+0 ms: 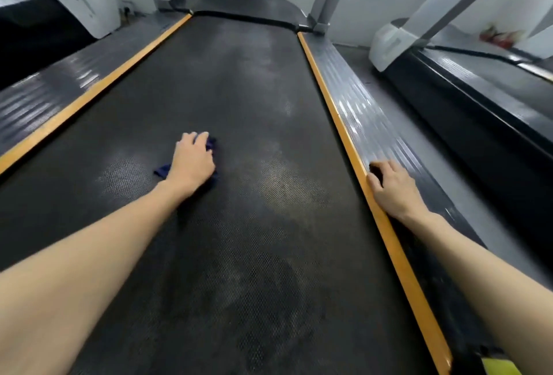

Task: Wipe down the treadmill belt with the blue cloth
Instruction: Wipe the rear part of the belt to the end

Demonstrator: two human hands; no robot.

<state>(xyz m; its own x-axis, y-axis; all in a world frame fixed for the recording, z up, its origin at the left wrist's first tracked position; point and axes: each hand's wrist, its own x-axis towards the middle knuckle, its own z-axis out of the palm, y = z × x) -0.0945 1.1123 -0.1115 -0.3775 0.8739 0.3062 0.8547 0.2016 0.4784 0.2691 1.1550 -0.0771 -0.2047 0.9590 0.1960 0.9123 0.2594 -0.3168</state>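
Note:
The black textured treadmill belt (239, 99) runs away from me between two orange edge strips, with pale dusty patches on it. My left hand (193, 162) lies palm down on the dark blue cloth (162, 170) in the middle-left of the belt; only the cloth's corners show around the hand. My right hand (392, 187) rests on the right orange strip (335, 105) and the grey side rail (377, 123), fingers spread and holding nothing.
A grey motor cover (245, 3) and two grey uprights stand at the belt's far end. Neighbouring treadmills flank both sides, with white plastic housings (386, 45) close by. The left side rail (68, 75) is ribbed and shiny. Something yellow (499, 367) shows at the bottom right corner.

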